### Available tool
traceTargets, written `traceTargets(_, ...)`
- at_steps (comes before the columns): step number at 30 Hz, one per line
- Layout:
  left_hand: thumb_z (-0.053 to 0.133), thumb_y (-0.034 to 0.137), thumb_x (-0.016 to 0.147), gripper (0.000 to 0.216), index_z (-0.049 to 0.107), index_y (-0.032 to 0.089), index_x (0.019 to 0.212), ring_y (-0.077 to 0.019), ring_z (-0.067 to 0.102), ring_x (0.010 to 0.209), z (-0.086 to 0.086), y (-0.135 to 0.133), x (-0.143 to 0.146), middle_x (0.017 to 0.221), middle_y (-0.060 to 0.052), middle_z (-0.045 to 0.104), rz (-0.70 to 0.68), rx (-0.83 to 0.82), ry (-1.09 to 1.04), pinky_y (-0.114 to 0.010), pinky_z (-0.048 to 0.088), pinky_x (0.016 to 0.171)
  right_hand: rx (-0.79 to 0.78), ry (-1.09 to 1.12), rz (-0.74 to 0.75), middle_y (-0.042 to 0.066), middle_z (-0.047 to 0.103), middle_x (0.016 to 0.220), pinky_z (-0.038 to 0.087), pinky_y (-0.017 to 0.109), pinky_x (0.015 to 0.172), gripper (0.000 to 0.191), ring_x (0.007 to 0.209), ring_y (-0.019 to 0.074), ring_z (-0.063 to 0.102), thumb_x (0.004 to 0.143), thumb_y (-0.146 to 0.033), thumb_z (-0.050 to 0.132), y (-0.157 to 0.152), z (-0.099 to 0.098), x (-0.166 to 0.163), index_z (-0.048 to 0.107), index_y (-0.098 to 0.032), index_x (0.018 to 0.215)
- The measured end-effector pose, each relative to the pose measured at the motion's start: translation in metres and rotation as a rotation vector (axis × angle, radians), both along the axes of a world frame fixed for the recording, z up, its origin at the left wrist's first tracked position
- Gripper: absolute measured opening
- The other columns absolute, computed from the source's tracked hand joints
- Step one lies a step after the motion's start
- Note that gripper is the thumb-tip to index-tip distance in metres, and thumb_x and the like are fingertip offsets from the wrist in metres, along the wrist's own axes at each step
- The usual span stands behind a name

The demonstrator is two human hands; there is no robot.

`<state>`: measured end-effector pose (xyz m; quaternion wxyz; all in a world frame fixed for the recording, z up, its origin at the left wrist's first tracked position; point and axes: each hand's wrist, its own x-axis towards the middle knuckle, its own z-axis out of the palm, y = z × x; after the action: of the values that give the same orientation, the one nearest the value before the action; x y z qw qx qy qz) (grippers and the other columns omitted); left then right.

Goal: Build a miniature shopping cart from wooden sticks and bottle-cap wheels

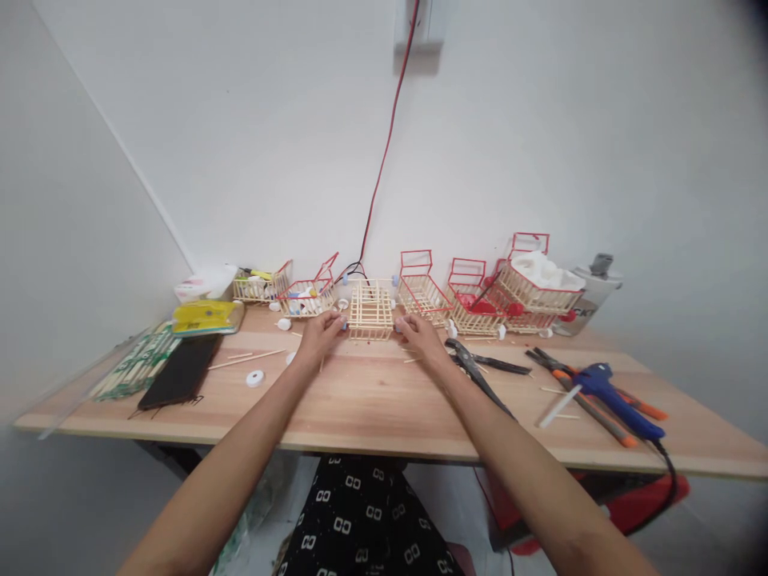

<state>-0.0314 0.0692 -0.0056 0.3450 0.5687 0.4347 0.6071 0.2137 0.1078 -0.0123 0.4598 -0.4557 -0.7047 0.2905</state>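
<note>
A small cart body made of pale wooden sticks (370, 310) stands on the wooden table (372, 408) near the back wall. My left hand (320, 334) pinches its left lower corner by a small blue and white wheel. My right hand (422, 334) grips the right lower corner the same way. Both arms stretch forward across the table.
Several finished stick carts with red handles (420, 288) line the back. A blue glue gun (612, 396), pliers with orange grips (591, 400) and black cutters (480, 368) lie at right. A black phone (181, 370), stick bundles (135, 368), a yellow object (204, 316) and white discs (255, 378) lie at left.
</note>
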Motion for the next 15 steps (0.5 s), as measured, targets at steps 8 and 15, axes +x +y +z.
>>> traceTargets(8,0.072,0.052,0.069,0.041,0.067,0.015,0.085,-0.0194,0.066,0.077,0.0023,-0.0038,0.0019,0.081,-0.005,0.070,0.006,-0.015,-0.017,-0.032,0.051,0.075,-0.009,0.001,-0.019,0.002,0.062,0.073,0.046,0.024,0.058,0.039,0.066,0.0149,0.057,0.079,-0.057,0.051,0.0001,0.0004,-0.0010,0.057,-0.018,0.076)
traceTargets(15,0.071,0.054,0.070,0.043,0.067,0.015,0.086,-0.0197,0.065,0.076,0.0027,-0.0054,0.0017,0.080,-0.005,0.070,0.019,-0.019,-0.005,-0.032,0.051,0.075,-0.025,0.005,0.001,0.002,0.064,0.074,0.048,0.025,0.057,0.039,0.065,0.0151,0.059,0.079,-0.057,0.051,0.0000,0.0013,-0.0008,0.056,-0.018,0.077)
